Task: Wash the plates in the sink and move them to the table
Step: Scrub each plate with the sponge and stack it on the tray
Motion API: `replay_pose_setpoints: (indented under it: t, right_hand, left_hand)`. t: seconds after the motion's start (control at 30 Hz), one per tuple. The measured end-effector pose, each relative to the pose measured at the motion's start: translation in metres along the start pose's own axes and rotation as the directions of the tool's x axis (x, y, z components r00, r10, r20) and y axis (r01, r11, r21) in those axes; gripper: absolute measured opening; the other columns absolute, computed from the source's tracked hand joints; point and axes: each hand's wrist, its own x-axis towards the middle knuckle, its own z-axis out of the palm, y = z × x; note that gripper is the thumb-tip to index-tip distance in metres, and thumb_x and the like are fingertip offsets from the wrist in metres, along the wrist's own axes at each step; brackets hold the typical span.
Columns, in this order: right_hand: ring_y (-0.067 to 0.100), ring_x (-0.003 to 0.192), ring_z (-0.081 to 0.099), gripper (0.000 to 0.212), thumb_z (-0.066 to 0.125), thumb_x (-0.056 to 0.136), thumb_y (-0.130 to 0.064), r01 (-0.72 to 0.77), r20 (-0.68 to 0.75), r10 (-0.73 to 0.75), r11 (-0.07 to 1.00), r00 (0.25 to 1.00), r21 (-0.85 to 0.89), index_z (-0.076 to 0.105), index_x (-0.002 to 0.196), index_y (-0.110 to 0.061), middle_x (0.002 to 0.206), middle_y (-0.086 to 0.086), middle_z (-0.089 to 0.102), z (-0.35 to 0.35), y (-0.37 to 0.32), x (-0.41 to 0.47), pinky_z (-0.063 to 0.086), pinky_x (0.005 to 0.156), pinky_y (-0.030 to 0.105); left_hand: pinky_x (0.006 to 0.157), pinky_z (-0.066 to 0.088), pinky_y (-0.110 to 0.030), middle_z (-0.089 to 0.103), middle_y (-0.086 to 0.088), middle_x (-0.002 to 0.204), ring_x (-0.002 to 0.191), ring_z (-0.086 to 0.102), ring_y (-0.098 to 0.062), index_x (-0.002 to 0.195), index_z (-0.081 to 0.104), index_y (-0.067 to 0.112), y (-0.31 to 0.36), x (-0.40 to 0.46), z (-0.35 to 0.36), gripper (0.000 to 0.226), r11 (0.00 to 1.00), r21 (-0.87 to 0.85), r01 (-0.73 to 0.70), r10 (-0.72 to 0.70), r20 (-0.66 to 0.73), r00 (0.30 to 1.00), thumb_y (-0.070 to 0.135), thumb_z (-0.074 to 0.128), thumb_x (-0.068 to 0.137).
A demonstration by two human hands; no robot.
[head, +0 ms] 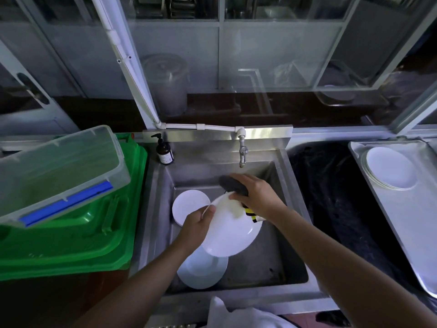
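- Your left hand [197, 224] sits just left of centre in the frame, thumb and fingers pinching the left rim of a white plate [233, 235] that you hold tilted over the steel sink [272, 263].
- Your right hand [257, 197], slightly above and right of centre, has its fingers curled round a dark scrubbing sponge [233, 187], pressing it against the upper edge of that held plate.
- A yellow-and-black striped tag or cloth edge [251, 214] shows under your right wrist, lying on the plate's face; you cannot tell what it belongs to.
- Two more white plates wait in the sink basin: one flat plate [186, 204] to the left of your left hand, partly covered by the held plate, and a lower plate [201, 271] beneath the held one, nearer the bottom of the frame.
- The tap [242, 152] hangs above centre, over the back of the basin; whether water is running cannot be told.
- A dark pump bottle [164, 152] stands on the sink's back left corner.
- At the right edge of the frame, a metal tray [402, 209] carries a stack of clean white plates [390, 170].
- On the left side, a clear plastic box [59, 171] rests tilted on a green bin lid [78, 245].
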Motion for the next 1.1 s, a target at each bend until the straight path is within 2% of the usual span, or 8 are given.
replay_pose_setpoints:
  t: [0.07, 0.17, 0.33, 0.47, 0.63, 0.87, 1.0, 1.1]
  right_hand:
    - [0.016, 0.111, 0.061, 0.061, 0.076, 0.090, -0.032, -0.078, -0.111, 0.091, 0.990, 0.990, 0.117, 0.051, 0.145, -0.029, 0.130, -0.004, 0.063, 0.002, -0.005, -0.002, 0.052, 0.093, 0.034]
    - [0.022, 0.120, 0.056, 0.056, 0.076, 0.088, -0.025, -0.027, -0.247, 0.041, 0.998, 0.968, 0.059, 0.057, 0.141, -0.022, 0.134, -0.002, 0.063, 0.021, -0.007, -0.015, 0.049, 0.099, 0.042]
    - [0.034, 0.148, 0.034, 0.047, 0.045, 0.103, -0.047, 0.022, -0.202, -0.057, 0.985, 0.978, -0.170, 0.055, 0.145, -0.026, 0.155, 0.002, 0.046, 0.071, -0.016, -0.037, 0.036, 0.117, 0.047]
    - [0.034, 0.150, 0.030, 0.045, 0.052, 0.104, -0.039, 0.106, -0.188, -0.141, 0.977, 0.972, -0.184, 0.054, 0.146, -0.023, 0.157, 0.003, 0.044, 0.089, -0.030, -0.054, 0.042, 0.110, 0.050]
    - [0.028, 0.151, 0.031, 0.046, 0.053, 0.102, -0.043, 0.260, -0.053, -0.281, 0.932, 0.958, -0.251, 0.053, 0.146, -0.031, 0.159, -0.003, 0.040, 0.070, -0.005, -0.074, 0.042, 0.107, 0.046]
    - [0.041, 0.144, 0.037, 0.045, 0.043, 0.102, -0.038, -0.105, -0.209, 0.065, 0.978, 0.976, -0.182, 0.058, 0.141, -0.023, 0.152, 0.003, 0.051, 0.073, -0.025, -0.021, 0.043, 0.108, 0.056]
    - [0.034, 0.149, 0.031, 0.050, 0.044, 0.103, -0.039, 0.032, -0.150, -0.048, 0.993, 0.988, -0.111, 0.053, 0.146, -0.018, 0.154, 0.006, 0.048, 0.092, -0.062, -0.038, 0.035, 0.117, 0.052]
    - [0.026, 0.155, 0.016, 0.065, 0.045, 0.098, -0.064, 0.113, 0.009, -0.114, 0.977, 0.993, -0.178, 0.042, 0.153, -0.029, 0.164, -0.006, 0.031, 0.087, -0.063, -0.071, 0.039, 0.112, 0.047]
  left_hand:
    - [0.076, 0.050, -0.009, 0.075, 0.019, 0.098, 0.093, 0.067, 0.002, 0.101, 0.070, 0.037, 0.003, -0.003, 0.006, 0.029, 0.982, -0.171, 0.077, -0.080, -0.015, 0.997, 0.041, 0.042, 0.108]
    - [0.084, 0.058, -0.027, 0.078, 0.013, 0.103, 0.097, 0.072, -0.007, 0.109, 0.072, 0.032, 0.008, -0.001, 0.016, 0.033, 0.903, -0.379, 0.202, -0.220, -0.005, 0.975, 0.048, 0.043, 0.107]
    - [0.079, 0.060, -0.037, 0.080, -0.006, 0.100, 0.093, 0.076, -0.024, 0.109, 0.073, 0.019, 0.017, 0.007, 0.025, 0.043, 0.712, -0.643, 0.281, -0.375, -0.010, 0.927, 0.053, 0.046, 0.104]
    - [0.095, 0.058, -0.045, 0.073, -0.019, 0.119, 0.106, 0.073, -0.032, 0.122, 0.069, 0.005, 0.015, 0.018, 0.017, 0.059, 0.616, -0.763, 0.199, -0.380, -0.066, 0.922, 0.057, 0.049, 0.101]
    - [0.099, 0.054, -0.057, 0.075, -0.011, 0.119, 0.108, 0.072, -0.033, 0.124, 0.069, 0.016, 0.011, 0.018, -0.002, 0.065, 0.591, -0.788, 0.173, -0.404, -0.104, 0.909, 0.068, 0.058, 0.088]
    - [0.094, 0.058, -0.045, 0.078, -0.006, 0.109, 0.102, 0.074, -0.026, 0.117, 0.071, 0.018, 0.019, 0.002, 0.003, 0.045, 0.663, -0.704, 0.255, -0.373, -0.015, 0.928, 0.054, 0.047, 0.104]
    - [0.101, 0.054, -0.042, 0.074, -0.015, 0.119, 0.108, 0.073, -0.026, 0.124, 0.069, 0.005, 0.011, 0.007, -0.002, 0.052, 0.623, -0.751, 0.216, -0.370, -0.040, 0.928, 0.049, 0.050, 0.104]
    - [0.089, 0.058, -0.042, 0.077, -0.018, 0.107, 0.093, 0.076, -0.028, 0.113, 0.069, 0.002, 0.010, 0.009, -0.016, 0.056, 0.531, -0.813, 0.239, -0.398, 0.010, 0.918, 0.051, 0.044, 0.106]
